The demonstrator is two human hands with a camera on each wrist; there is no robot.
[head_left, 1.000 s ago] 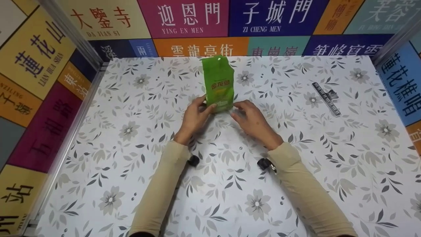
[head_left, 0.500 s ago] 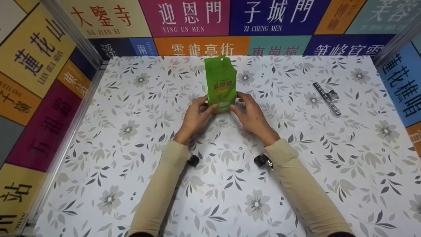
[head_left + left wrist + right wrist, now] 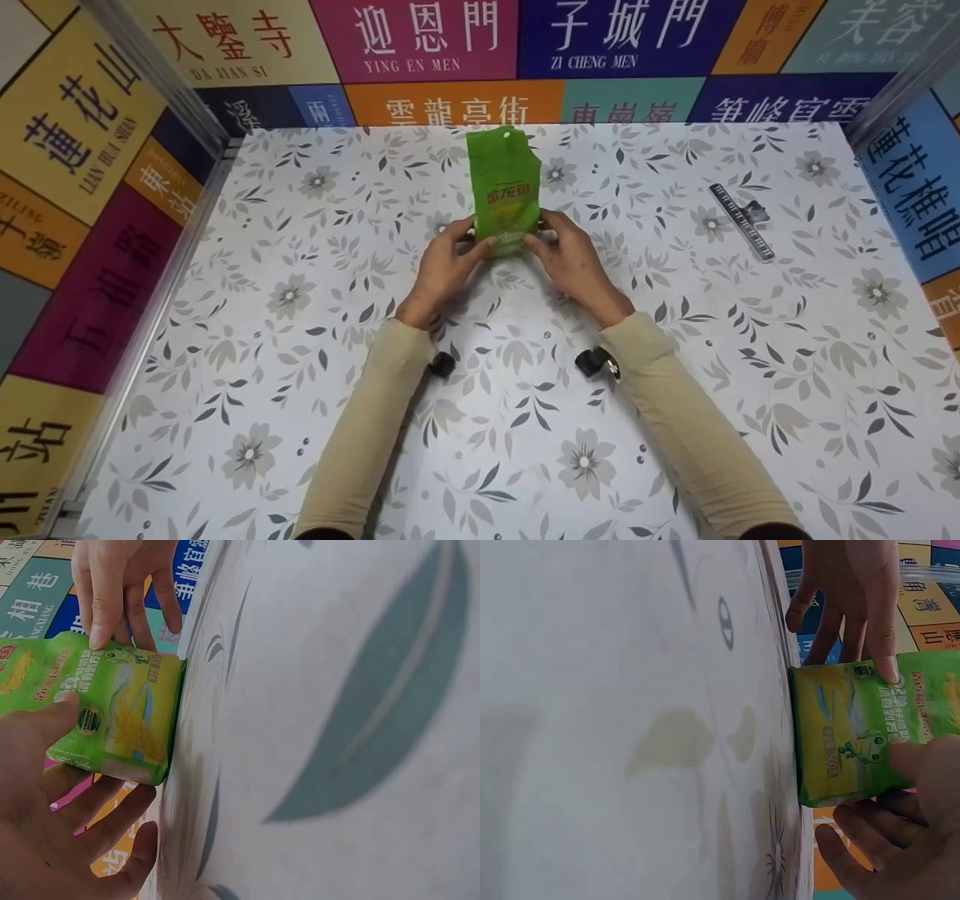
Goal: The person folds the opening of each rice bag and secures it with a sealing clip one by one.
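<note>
So the green bag point(image 3: 506, 176) stood upright with its base seemingly on the bench point(image 3: 517, 480), toward the far edge and a touch left of midway between the far corners. We had it grasped low down from both sides: the left hand point(image 3: 448, 266) and the right hand point(image 3: 568, 259) each had a thumb on the printed front and fingers wrapped around the side. We'd call the step squaring up and steadying the bag, though that's only our read. The next move probably called for an even squeeze if it was going up, or a gentle, level release if that spot was good, since a tall soft bag could easily tip or crumple.

The bag was the only container we could spot. The print showed ears of grain, but nothing inside was visible, so we couldn't swear to the contents.

Further out, near the bench's right edge toward the far right corner, lay a ruler-like strip point(image 3: 740, 222). A small dark piece point(image 3: 754, 211) sat right by it; we couldn't tell if they were joined. Sign panels point(image 3: 431, 66) stood beyond the far edge.
</note>
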